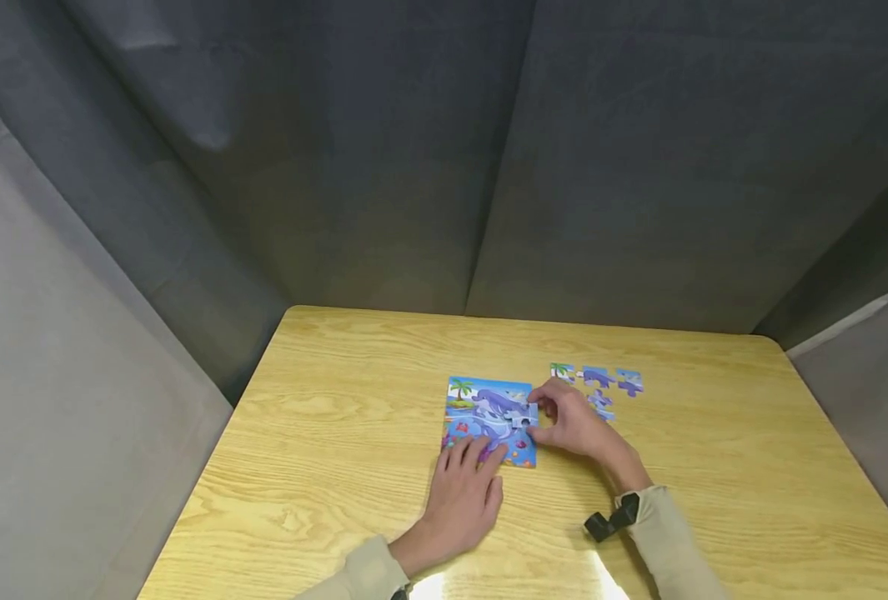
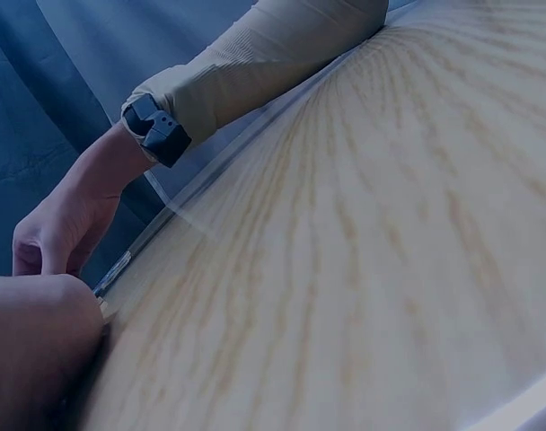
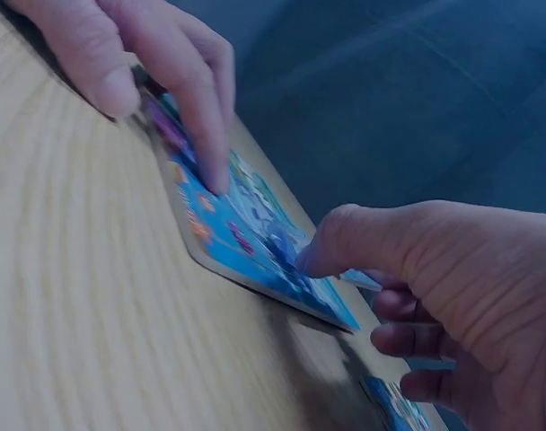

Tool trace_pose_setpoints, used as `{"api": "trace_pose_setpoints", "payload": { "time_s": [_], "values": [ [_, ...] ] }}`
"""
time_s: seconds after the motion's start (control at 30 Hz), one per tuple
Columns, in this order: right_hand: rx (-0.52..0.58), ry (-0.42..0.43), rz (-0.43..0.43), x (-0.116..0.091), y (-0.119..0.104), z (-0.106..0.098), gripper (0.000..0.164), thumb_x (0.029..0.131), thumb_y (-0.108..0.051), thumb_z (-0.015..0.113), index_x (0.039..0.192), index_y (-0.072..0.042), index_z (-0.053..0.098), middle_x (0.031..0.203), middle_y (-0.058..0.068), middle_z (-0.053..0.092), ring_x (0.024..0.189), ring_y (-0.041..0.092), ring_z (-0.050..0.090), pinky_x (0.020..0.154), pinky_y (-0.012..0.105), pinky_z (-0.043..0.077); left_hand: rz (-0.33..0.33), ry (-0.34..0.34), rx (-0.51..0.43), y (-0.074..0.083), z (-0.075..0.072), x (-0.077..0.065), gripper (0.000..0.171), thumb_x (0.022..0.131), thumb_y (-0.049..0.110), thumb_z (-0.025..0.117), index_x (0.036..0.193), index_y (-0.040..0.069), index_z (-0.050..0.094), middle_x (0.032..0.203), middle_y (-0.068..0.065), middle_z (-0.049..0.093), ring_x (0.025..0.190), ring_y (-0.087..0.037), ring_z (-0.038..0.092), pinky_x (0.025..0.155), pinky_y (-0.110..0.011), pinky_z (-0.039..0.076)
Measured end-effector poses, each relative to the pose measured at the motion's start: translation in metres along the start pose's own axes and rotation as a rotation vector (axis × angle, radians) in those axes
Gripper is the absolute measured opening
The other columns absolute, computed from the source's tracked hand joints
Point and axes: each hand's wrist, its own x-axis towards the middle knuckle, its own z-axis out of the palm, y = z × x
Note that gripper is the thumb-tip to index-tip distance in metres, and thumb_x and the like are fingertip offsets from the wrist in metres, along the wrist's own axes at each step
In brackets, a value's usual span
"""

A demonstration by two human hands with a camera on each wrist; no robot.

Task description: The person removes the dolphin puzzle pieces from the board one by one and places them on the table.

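Observation:
A square dolphin jigsaw puzzle (image 1: 480, 429) lies flat on the wooden table. At its right side my right hand (image 1: 574, 423) pinches a puzzle piece (image 1: 523, 419) between thumb and index finger, over the board. The right wrist view shows the thumb (image 3: 349, 238) low against the picture, with the other fingers curled beneath it. My left hand (image 1: 462, 496) rests with extended fingers on the puzzle's lower edge. In the left wrist view, part of that hand (image 2: 39, 337) fills the lower left corner, and its fingertips are hidden.
Several loose pieces lie beyond the right hand: a palm-tree piece (image 1: 561, 371), a dolphin piece (image 1: 598, 377), a purple-and-blue piece (image 1: 629, 382) and another piece (image 1: 601, 403) closer to the hand. Grey curtains (image 1: 383, 167) hang behind the wooden table (image 1: 323, 433).

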Motion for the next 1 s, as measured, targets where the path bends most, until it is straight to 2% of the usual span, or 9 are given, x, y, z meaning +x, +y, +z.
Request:
{"api": "trace_pose_setpoints", "payload": {
  "time_s": [0.27,0.43,0.63,0.83,1.0],
  "values": [
    [0.055,0.035,-0.004,-0.004,0.009,-0.009,0.043,0.075,-0.01,0.092,0.114,-0.007,0.073,0.094,0.009,0.06,0.081,0.023,0.054,0.069,0.029,0.048,0.0,-0.005,-0.014,0.0,0.0,-0.001,0.048,0.109,0.032,0.041,0.154,0.022,0.051,0.153,-0.006,0.048,0.141,-0.032,0.041,0.112,-0.054,0.038],
    [0.082,0.054,0.008,-0.011,0.014,-0.019,0.043,0.077,-0.009,0.091,0.116,-0.004,0.074,0.084,0.014,0.056,0.07,0.017,0.047,0.062,0.026,0.042,0.003,0.004,-0.027,0.001,-0.001,-0.003,0.047,0.108,0.03,0.042,0.153,0.021,0.052,0.151,-0.007,0.049,0.14,-0.033,0.043,0.111,-0.054,0.039],
    [0.118,0.067,0.08,-0.027,0.028,-0.037,0.042,0.081,-0.009,0.09,0.119,-0.006,0.073,0.07,0.009,0.047,0.061,0.006,0.037,0.06,0.026,0.039,0.004,0.02,-0.024,0.001,-0.003,-0.004,0.046,0.108,0.029,0.044,0.152,0.021,0.053,0.15,-0.007,0.05,0.139,-0.032,0.044,0.11,-0.054,0.039],
    [0.141,0.096,0.189,-0.046,0.044,-0.053,0.038,0.085,-0.011,0.087,0.119,-0.007,0.072,0.068,0.001,0.042,0.06,0.007,0.038,0.062,0.026,0.04,0.002,0.001,-0.02,-0.001,-0.004,-0.005,0.047,0.109,0.031,0.041,0.154,0.022,0.051,0.152,-0.007,0.048,0.14,-0.033,0.042,0.112,-0.054,0.039],
    [0.13,0.11,0.261,-0.06,0.053,-0.065,0.042,0.086,-0.015,0.087,0.124,-0.007,0.071,0.071,-0.001,0.042,0.062,0.009,0.04,0.065,0.026,0.041,-0.005,-0.002,-0.021,-0.001,-0.004,-0.007,0.047,0.108,0.031,0.042,0.154,0.022,0.051,0.152,-0.007,0.048,0.141,-0.033,0.042,0.112,-0.055,0.038]
  ]
}}
